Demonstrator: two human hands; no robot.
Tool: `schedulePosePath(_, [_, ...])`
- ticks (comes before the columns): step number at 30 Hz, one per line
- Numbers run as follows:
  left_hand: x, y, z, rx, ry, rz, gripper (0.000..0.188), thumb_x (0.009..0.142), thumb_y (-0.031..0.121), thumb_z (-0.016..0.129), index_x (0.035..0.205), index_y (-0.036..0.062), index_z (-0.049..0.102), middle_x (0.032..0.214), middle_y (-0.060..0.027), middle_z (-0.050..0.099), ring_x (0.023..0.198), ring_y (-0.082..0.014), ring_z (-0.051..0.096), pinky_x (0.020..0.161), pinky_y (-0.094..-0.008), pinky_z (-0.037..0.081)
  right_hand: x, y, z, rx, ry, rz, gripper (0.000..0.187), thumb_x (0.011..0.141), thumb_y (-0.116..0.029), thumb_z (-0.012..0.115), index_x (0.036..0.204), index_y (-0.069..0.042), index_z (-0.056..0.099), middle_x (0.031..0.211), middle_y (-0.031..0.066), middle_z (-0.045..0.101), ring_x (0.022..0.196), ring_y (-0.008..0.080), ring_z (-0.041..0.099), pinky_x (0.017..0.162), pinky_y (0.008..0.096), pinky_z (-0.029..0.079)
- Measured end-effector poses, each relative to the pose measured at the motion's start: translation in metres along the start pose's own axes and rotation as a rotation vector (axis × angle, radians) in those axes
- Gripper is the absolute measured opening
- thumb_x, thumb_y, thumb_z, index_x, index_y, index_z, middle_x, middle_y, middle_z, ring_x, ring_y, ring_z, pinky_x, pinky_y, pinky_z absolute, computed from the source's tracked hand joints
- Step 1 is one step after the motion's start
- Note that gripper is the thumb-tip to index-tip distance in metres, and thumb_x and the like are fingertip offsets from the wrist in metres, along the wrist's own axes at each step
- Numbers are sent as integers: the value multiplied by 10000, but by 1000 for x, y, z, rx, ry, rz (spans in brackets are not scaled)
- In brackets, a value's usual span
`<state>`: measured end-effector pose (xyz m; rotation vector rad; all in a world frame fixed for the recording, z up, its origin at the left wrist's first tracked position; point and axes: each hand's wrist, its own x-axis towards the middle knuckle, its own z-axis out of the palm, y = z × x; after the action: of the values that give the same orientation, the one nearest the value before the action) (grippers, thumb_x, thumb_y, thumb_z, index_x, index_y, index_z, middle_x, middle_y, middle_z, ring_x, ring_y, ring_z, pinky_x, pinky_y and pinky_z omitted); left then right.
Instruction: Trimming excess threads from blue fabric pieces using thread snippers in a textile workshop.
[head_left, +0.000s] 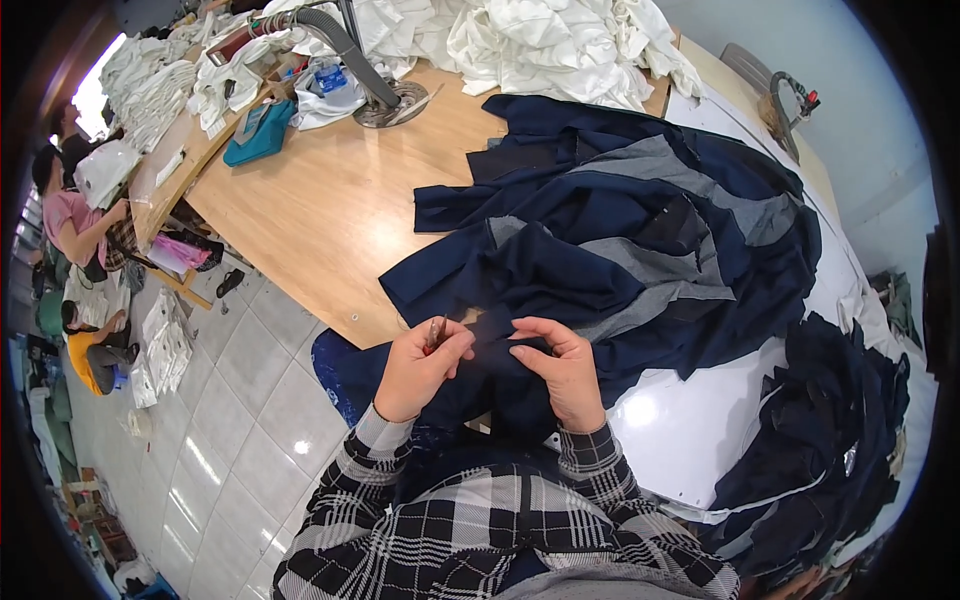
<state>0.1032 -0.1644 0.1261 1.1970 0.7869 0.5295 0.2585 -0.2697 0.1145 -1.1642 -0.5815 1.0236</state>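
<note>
My left hand (420,368) is closed around small red-handled thread snips (434,338), their dark tip pointing up. The same hand's thumb and forefinger pinch together at the edge of a navy garment (490,345). Just to the right, my right hand (566,372) has its thumb and forefinger pressed on the cloth of this garment. The piece between my hands hangs down toward my lap. More navy garments (560,265) with grey lining lie heaped on the table beyond my hands.
A wooden table (310,195) spreads ahead, with a lamp base (390,105), a teal pouch (260,133) and piled white cloth (560,45). Dark garments (830,420) hang over at the right. At the far left, people (80,225) sit near bundled white cloth on the tiled floor (225,400).
</note>
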Motion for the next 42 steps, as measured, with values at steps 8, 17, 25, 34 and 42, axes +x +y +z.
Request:
schedulePosePath(8, [-8,-4,1,243,-139,196,75,788,26,676,842,-13,641,739,-6,593,607,-49,501,556,-179,394,-3,11,-8,-323,74,-404,102,741,108,586,751,8,604,956,131,648,892,167,600,786,238,445])
schedulePosePath(17, [-13,-4,5,397,-134,438,98,745,6,705,828,-1,654,766,-51,612,590,-82,519,533,-206,403,-3,17,-8,-287,146,-525,108,740,113,582,704,12,580,971,141,649,887,189,608,780,253,451])
schedulePosePath(25, [-11,-7,-2,211,-47,275,80,769,-3,684,836,-15,642,755,1,601,631,-45,512,571,-182,405,-5,7,-9,-305,-26,-295,89,757,96,594,791,17,619,936,107,651,863,139,598,765,218,447])
schedulePosePath(34, [1,-16,-1,357,169,269,267,822,32,637,1073,-33,570,850,-17,590,727,-46,513,640,-179,424,-1,10,-9,19,124,38,228,788,39,639,1015,19,646,961,65,654,879,104,589,822,209,449])
schedulePosePath(42, [-13,-10,25,172,-103,-6,205,767,103,731,880,15,586,667,28,537,598,-28,500,535,-181,422,1,12,-6,89,167,55,201,787,34,638,986,22,666,941,73,668,846,108,600,796,207,455])
